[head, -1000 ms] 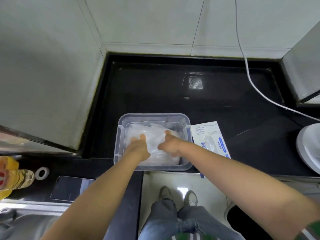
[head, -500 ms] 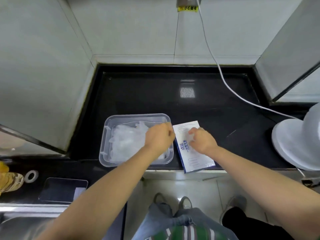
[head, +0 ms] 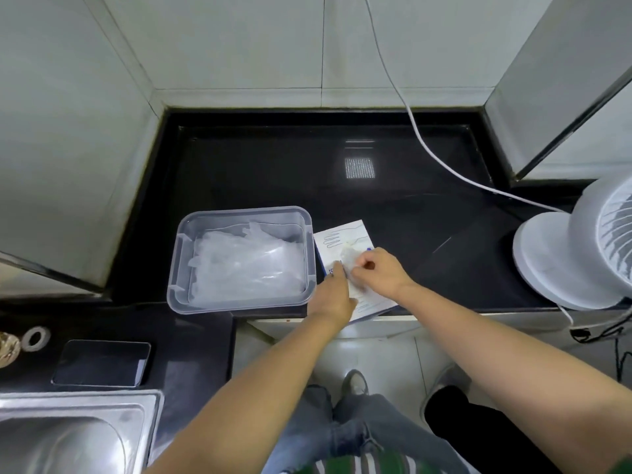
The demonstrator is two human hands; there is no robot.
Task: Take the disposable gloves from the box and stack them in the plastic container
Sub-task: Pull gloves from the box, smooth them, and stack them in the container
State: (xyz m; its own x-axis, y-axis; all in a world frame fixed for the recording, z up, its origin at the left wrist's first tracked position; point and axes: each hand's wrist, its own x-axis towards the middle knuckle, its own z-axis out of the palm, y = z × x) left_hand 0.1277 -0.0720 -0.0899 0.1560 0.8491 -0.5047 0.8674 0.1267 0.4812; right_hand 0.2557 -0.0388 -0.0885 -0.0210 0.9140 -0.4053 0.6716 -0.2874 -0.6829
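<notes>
The box lies flat at the front edge of the black desk, under both hands, and it touches or nearly touches the clear plastic container just to the left of the left hand. The left hand reaches over the near end of the box with its fingers stretched out and pressed on the top, most likely to keep the light carton from lifting or sliding. The right hand sits over the box's opening, fingers curled, pinching a thin clear glove that is bunched up and partly out. A stack of gloves already fills the bottom of the container, so the task seems well under way. Keeping the container so close makes for a short carry to the left. A white fan stands well off to the right of the right hand.
</notes>
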